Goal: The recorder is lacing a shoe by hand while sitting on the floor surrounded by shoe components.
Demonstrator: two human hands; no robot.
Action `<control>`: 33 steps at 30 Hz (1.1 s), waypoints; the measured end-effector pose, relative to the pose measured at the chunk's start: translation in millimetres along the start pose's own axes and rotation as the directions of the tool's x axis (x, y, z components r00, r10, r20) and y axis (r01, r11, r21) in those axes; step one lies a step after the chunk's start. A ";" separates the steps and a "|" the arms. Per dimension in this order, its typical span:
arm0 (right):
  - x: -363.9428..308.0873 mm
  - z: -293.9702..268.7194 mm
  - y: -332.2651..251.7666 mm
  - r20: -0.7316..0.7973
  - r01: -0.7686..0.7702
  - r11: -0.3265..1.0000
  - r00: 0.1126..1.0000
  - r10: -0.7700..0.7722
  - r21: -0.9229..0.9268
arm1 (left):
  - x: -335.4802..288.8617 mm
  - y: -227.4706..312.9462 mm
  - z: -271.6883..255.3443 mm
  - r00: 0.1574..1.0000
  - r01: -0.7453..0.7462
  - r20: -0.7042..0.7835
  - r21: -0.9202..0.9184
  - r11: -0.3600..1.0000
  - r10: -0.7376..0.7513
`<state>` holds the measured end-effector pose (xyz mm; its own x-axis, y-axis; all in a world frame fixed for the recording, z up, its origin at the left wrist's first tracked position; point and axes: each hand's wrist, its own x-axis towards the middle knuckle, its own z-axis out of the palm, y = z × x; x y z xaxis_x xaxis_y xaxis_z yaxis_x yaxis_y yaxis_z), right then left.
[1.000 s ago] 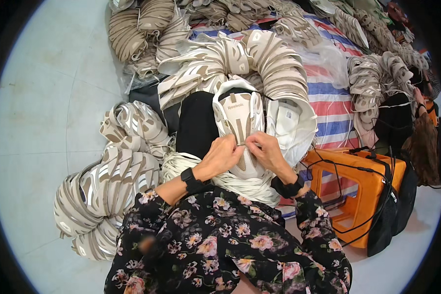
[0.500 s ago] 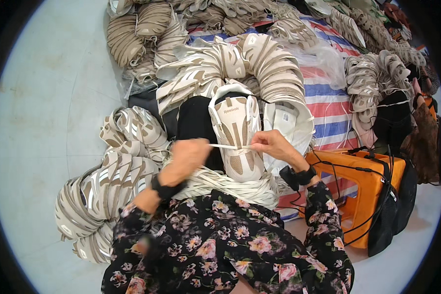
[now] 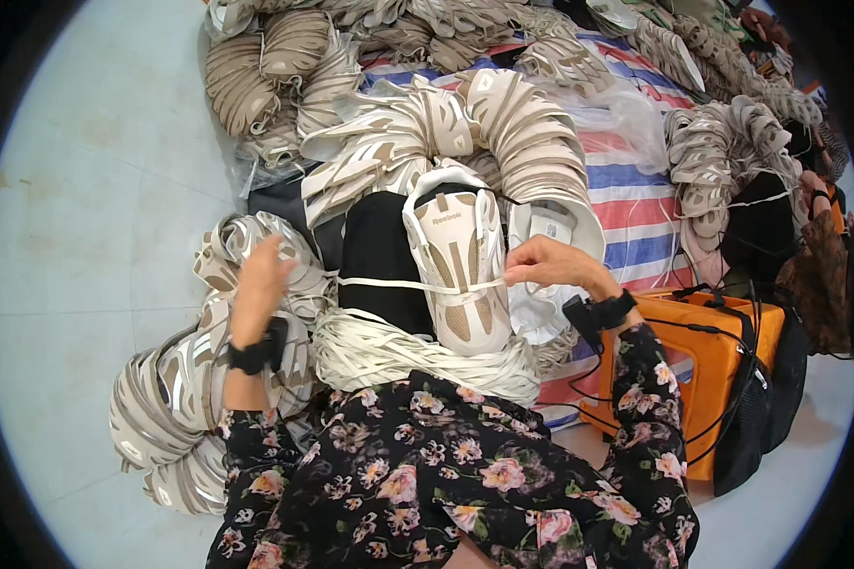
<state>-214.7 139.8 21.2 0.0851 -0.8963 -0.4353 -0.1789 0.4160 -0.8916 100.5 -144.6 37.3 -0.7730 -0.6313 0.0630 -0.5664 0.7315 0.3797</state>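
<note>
Your right hand [image 3: 550,263], center right of the frame, pinches the right-hand end of the visible run of a flat, off-white lace [image 3: 389,283] between thumb and index finger. Your left hand [image 3: 264,280], left of center, is raised and motion-blurred; fingers look curled, but can't tell whether they grip the lace. The lace runs roughly level toward that hand, crossing the front of a cream-and-tan shoe upper [image 3: 457,242] with mesh panels.

That upper sits at frame center, toe end toward you, beside black fabric [image 3: 381,251] on its left. Just below it: a loose heap of off-white laces [image 3: 427,356], touching your black floral top [image 3: 446,455]. Curved stacks of nested uppers [image 3: 531,142] arch above center; more stacks [image 3: 194,370] at lower left, near your left forearm. Red, white and blue striped sheet [image 3: 636,213] right of center; orange plastic stool [image 3: 714,356] lower right.
</note>
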 end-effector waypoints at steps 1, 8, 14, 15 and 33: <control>-5.4 -5.2 -7.3 0.009 -0.050 0.998 0.999 0.051 -0.022 | 5.7 31.9 10.0 0.989 -0.147 -0.051 -0.148 0.978 0.141; -62.6 -56.0 -72.9 -0.056 -0.106 0.976 0.994 0.096 -0.193 | -4.7 116.3 89.1 0.878 0.107 0.437 -0.578 0.809 0.196; -115.5 -119.3 -94.2 -0.154 -0.333 0.932 0.938 0.311 -0.142 | -15.5 107.1 33.8 0.891 -0.020 0.383 -0.502 0.865 0.243; -141.3 -117.0 -101.8 -0.192 -0.365 0.922 0.921 0.338 -0.126 | -17.9 113.1 21.2 0.901 -0.146 0.304 -0.458 0.877 0.309; -260.7 -129.7 -108.0 -0.640 -0.553 0.782 0.718 0.273 -0.287 | -96.2 -6.5 -181.7 0.963 -0.054 -0.195 0.540 0.840 0.188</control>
<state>-344.6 308.6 247.2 -0.6148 -0.6289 -0.4759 -0.4686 0.7767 -0.4209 230.4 -135.4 196.4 -0.7947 -0.5205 0.3122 -0.5879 0.7880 -0.1826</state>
